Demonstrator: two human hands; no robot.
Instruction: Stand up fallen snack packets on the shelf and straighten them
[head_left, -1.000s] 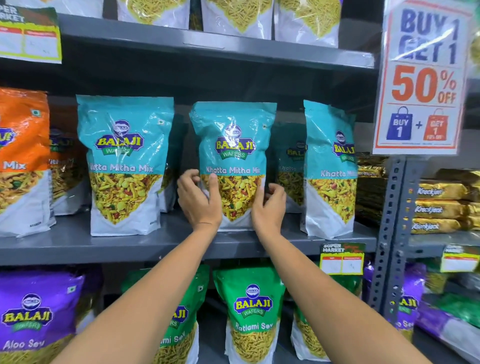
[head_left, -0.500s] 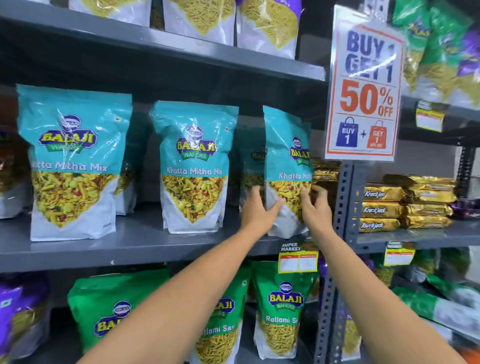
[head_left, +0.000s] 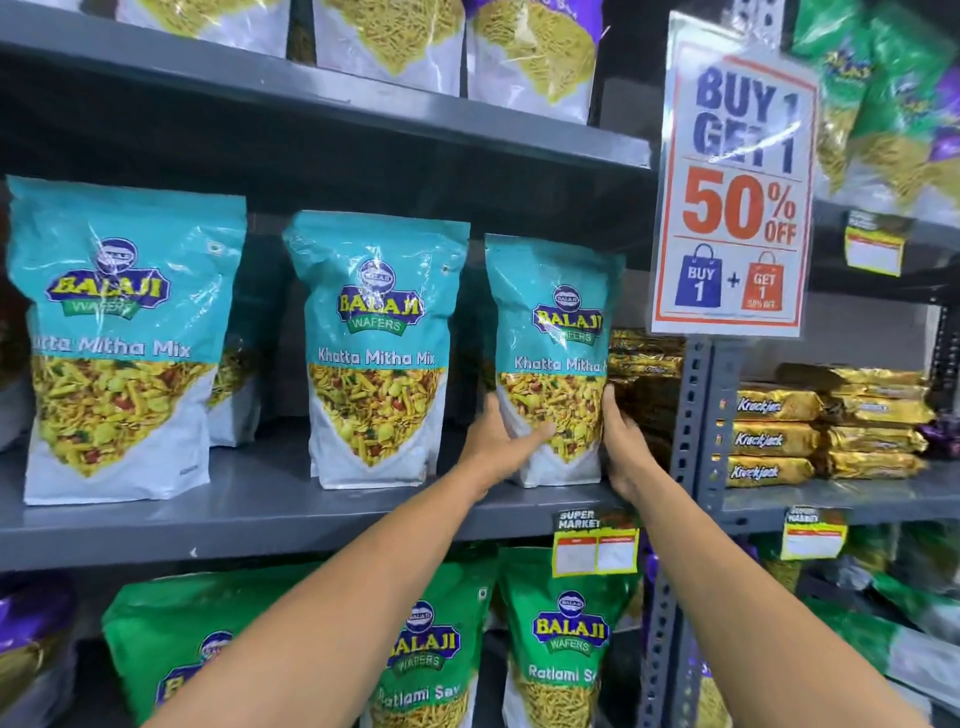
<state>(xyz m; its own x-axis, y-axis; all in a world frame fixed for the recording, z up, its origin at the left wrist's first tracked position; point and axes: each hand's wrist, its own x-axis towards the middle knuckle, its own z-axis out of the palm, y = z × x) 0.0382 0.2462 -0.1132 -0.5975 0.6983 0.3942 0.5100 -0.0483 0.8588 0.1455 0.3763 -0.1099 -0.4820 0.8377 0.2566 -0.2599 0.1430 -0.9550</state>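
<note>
Three teal Khatta Mitha Mix packets stand upright along the front of the grey middle shelf (head_left: 270, 512). The rightmost packet (head_left: 558, 322) is gripped low down between both hands: my left hand (head_left: 501, 441) presses its left edge with the thumb across the front, and my right hand (head_left: 623, 452) holds its right edge. It faces nearly forward. The middle packet (head_left: 376, 343) and the left packet (head_left: 122, 332) stand free. More teal packets stand half hidden behind them.
A perforated grey upright (head_left: 693, 426) with a "Buy 1 Get 1" sign (head_left: 735, 176) stands just right of my right hand. Gold Krackjack packs (head_left: 826, 431) are stacked beyond it. Green Ratlami Sev packets (head_left: 566, 639) fill the shelf below; a price tag (head_left: 596, 543) hangs on the shelf edge.
Both hands left the middle packet and moved right to the rightmost one. That packet has turned from side-on to face more forward. My view has shifted right.
</note>
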